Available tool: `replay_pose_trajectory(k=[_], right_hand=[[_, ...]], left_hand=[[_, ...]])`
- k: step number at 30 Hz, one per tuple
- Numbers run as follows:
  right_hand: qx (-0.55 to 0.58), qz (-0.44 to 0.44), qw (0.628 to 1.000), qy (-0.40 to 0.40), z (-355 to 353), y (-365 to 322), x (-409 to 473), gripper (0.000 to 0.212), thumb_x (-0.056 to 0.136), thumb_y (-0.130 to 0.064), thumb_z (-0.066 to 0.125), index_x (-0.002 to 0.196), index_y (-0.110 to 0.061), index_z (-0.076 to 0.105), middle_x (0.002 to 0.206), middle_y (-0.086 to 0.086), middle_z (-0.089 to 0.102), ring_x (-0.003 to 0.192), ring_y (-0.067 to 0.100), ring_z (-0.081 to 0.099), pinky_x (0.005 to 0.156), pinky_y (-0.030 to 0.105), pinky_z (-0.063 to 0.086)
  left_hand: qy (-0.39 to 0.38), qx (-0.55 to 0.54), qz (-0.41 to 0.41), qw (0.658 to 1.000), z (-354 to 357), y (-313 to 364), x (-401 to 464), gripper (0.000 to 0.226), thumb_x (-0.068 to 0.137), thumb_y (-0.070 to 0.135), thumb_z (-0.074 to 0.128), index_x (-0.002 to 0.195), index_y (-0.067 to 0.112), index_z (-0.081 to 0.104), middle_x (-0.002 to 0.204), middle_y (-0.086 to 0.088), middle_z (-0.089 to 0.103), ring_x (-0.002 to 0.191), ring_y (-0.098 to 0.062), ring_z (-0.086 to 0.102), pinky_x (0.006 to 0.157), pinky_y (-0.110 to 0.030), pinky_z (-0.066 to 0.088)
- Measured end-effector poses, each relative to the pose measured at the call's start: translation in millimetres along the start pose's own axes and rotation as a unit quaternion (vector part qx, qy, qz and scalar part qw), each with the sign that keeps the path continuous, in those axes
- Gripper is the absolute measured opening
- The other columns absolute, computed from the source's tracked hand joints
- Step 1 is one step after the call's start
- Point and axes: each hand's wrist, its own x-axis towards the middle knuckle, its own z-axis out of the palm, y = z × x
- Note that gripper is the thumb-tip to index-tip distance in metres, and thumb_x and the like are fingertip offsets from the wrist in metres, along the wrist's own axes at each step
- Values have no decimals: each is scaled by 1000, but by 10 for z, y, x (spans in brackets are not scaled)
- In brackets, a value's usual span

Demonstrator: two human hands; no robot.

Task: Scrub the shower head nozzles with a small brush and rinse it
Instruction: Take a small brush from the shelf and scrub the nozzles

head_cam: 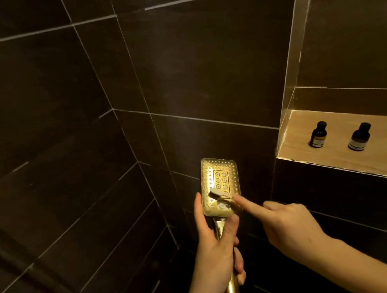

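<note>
A left hand (216, 249) grips a gold shower head (220, 185) by its handle; the right hand (288, 222) holds a small brush (220, 196) across its nozzles.

There's a shelf (294, 136) sitting recessed into the dark tiled wall on the right, with a light wood-look base. Three small dark bottles (361, 136) are standing upright on it in a row, spaced apart, each wearing a pale label.
</note>
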Motion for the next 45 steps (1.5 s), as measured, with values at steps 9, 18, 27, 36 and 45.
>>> replay_pose_trajectory(k=[9, 18, 27, 36, 45], right_hand=[[-7, 8, 1000, 3, -24, 32, 83, 92, 90, -15, 60, 152, -48, 0, 73, -6, 60, 51, 11, 54, 44, 32, 51], [-50, 7, 999, 20, -207, 100, 258, 90, 86, -20, 65, 151, -45, 8, 71, -4, 62, 47, 9, 53, 39, 29, 50], [-71, -53, 994, -57, -314, 311, 266, 76, 91, -25, 56, 150, -47, 14, 71, -11, 56, 42, 3, 44, 36, 16, 38], [2, -69, 993, -91, -199, 354, 67, 86, 92, -18, 58, 151, -50, 5, 76, -10, 57, 50, 6, 52, 43, 23, 51], [-10, -73, 991, -109, -16, 282, -18, 81, 92, -22, 54, 151, -49, 5, 72, -11, 54, 47, 5, 48, 41, 21, 47]], left_hand=[[-9, -5, -23, 1000, -76, -84, -35, 68, 107, 33, 47, 118, 93, 16, 92, -17, 59, 46, -19, 51, 40, -28, 43], [-30, -3, -18, 999, -79, -82, -25, 67, 107, 32, 46, 120, 91, 18, 91, -16, 59, 46, -19, 50, 38, -28, 41], [-53, 96, -2, 994, -248, -335, -87, 69, 107, 31, 44, 131, 86, 10, 91, -14, 64, 47, -17, 55, 41, -27, 44], [-30, 153, -3, 988, -257, -438, -155, 74, 107, 30, 43, 130, 87, 3, 85, -7, 64, 48, -14, 56, 46, -28, 47], [-33, 136, 3, 990, -333, -579, -163, 72, 107, 29, 46, 128, 88, 9, 84, -8, 65, 47, -16, 54, 44, -29, 45]])
